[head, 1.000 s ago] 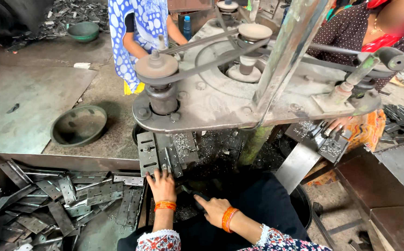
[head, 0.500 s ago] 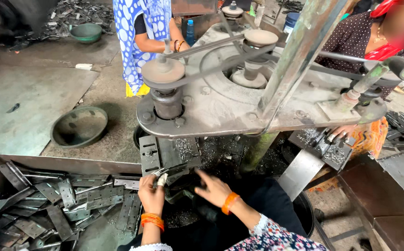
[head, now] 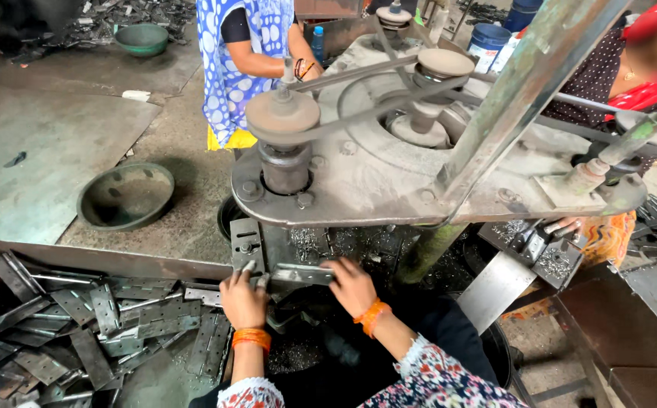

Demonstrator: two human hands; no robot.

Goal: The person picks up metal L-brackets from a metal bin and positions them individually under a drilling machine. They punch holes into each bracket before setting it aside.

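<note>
Both hands close on one flat grey metal plate (head: pixel 300 275), a hinge-like strip with punched holes: the left hand (head: pixel 242 300) pinches its left end between thumb and fingers, the right hand (head: pixel 353 285) grips the right end from above, and together they hold it level on the small fixture block (head: pixel 247 245) just under the rim of the big round machine table (head: pixel 389 170). The fingertips lie right beside the tooling, so the plainest risk, as I judge it, is a pinch or cut if the plate slips or the head above comes down while they are that near; the edges of the plate look sharp too. Directly overhead a spindle pulley (head: pixel 283 113) carries a belt (head: pixel 359 113) across to a second pulley (head: pixel 440 63), and a loose patterned sleeve (head: pixel 449 370) or the orange bangles (head: pixel 372 316) could catch if an arm rose toward them. Metal swarf (head: pixel 359 243) lies all around the fixture and could tilt the plate off its seat. To the left, an open tray (head: pixel 109 261) is heaped with similar plates, close enough to snag the left forearm. Two other people stand at the far side of the machine, their hands apart from this work
</note>
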